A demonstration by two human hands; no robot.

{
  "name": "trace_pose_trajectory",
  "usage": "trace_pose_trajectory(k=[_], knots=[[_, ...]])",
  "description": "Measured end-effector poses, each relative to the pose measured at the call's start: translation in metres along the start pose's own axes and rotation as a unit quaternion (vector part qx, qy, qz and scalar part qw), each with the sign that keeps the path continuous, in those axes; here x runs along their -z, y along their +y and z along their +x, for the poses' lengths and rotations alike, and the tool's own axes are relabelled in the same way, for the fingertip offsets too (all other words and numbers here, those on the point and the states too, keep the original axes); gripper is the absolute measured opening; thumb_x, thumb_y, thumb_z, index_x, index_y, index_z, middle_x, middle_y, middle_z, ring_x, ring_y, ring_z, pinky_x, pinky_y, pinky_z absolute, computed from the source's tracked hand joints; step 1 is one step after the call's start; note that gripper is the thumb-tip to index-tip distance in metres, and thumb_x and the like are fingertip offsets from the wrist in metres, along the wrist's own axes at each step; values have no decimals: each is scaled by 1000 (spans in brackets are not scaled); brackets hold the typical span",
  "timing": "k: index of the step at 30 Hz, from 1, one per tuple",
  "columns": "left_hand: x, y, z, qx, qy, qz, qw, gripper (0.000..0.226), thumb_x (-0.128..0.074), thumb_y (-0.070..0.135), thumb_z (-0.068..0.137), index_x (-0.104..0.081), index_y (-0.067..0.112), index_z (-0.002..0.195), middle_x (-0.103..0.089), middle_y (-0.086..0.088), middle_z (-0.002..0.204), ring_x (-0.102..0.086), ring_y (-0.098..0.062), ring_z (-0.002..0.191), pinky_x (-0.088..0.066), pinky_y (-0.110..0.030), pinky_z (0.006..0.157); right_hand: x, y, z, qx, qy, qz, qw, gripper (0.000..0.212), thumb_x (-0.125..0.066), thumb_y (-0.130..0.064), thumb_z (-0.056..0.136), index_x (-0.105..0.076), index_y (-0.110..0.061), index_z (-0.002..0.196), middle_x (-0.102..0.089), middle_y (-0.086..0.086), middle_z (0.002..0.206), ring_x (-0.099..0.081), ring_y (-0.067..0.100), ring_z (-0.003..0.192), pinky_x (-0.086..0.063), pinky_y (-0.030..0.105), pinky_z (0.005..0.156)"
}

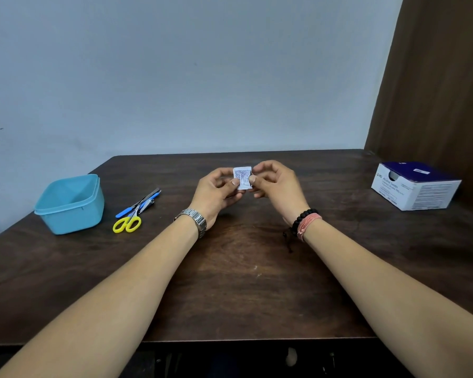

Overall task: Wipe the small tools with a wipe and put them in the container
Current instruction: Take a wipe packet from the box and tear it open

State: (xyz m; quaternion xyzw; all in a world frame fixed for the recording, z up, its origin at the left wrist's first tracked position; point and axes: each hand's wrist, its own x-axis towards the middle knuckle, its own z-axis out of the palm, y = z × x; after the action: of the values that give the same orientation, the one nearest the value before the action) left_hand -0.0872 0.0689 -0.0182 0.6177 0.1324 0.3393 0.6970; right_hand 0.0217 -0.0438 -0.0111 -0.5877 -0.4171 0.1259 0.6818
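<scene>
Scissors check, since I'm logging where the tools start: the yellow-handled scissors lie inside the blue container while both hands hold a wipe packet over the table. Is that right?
Not quite. In the head view the yellow-handled scissors lie on the table just right of the blue container, not inside it. The rest holds: the left hand and right hand hold the wipe packet over the table.

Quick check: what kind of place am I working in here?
Likely a plain indoor desk setup: dark wooden table against a bare wall, with an alcohol swab box and blue container.
</scene>
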Motion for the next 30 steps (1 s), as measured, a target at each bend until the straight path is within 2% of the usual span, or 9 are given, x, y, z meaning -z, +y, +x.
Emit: trace_pose_trajectory(k=[4, 7, 11, 15, 18, 21, 26, 30], knots=[[-2, 0, 0, -8, 11, 1, 1000, 14, -57, -1, 93, -61, 10, 101, -69, -4, 86, -66, -14, 72, -59, -25, 71, 2, -2, -1, 29, 45, -56, 997, 20, -72, -4, 83, -62, -20, 76, -69, 1, 81, -66, 11, 71, -56, 25, 58], [-2, 0, 1, -11, 16, 1, 1000, 13, -58, -1, 93, -60, 8, 102, -69, -6, 88, -66, -15, 73, -59, -26, 72, 2, -3, -4, 47, 61, -108, 991, 10, -74, -10, 82, -70, -19, 79, -73, -1, 80, -65, 9, 68, -58, 27, 59], [-2, 0, 1, -15, 17, 12, 1000, 12, -59, 0, 92, -61, 9, 100, -71, -6, 87, -68, -16, 71, -60, -27, 72, 3, -2, -4, 43, 77, -132, 987, 5, -73, -14, 84, -75, -17, 85, -73, -4, 80, -64, 6, 61, -56, 22, 55], [-2, -1, 2, -29, 19, 30, 999, 13, -59, -1, 92, -61, 10, 98, -70, -6, 87, -69, -18, 74, -60, -30, 74, 0, -1, -1, -32, 61, -74, 995, 13, -62, -14, 90, -75, -18, 93, -72, -2, 83, -62, 5, 64, -52, 22, 55], [-1, 0, 4, -42, 27, 61, 997, 15, -60, -2, 91, -61, 13, 95, -68, -5, 87, -68, -19, 79, -59, -36, 79, -2, -2, -1, -88, 41, -22, 995, 14, -65, -17, 89, -74, -25, 81, -70, -12, 76, -58, -2, 62, -48, 17, 51], [-2, 0, 3, -55, 13, 85, 995, 17, -60, -3, 91, -61, 14, 92, -65, -6, 89, -67, -19, 82, -59, -39, 81, -1, -1, -2, -99, 7, -25, 995, 10, -70, -21, 86, -74, -28, 80, -69, -21, 69, -58, -11, 63, -45, 14, 50], [-3, 1, 2, -68, 6, 105, 992, 18, -59, -4, 91, -61, 14, 92, -63, -6, 89, -67, -21, 83, -59, -38, 80, 0, 1, -3, -99, -3, -11, 995, 4, -72, -22, 86, -74, -26, 86, -69, -18, 74, -60, -7, 69, -45, 15, 52], [-5, 1, 1, -72, 2, 100, 992, 16, -60, -4, 90, -61, 12, 92, -62, -5, 87, -66, -15, 78, -60, -36, 79, 1, 1, -2, -94, 12, -12, 995, 5, -74, -21, 85, -74, -26, 83, -71, -17, 76, -61, -5, 68, -45, 15, 52]])
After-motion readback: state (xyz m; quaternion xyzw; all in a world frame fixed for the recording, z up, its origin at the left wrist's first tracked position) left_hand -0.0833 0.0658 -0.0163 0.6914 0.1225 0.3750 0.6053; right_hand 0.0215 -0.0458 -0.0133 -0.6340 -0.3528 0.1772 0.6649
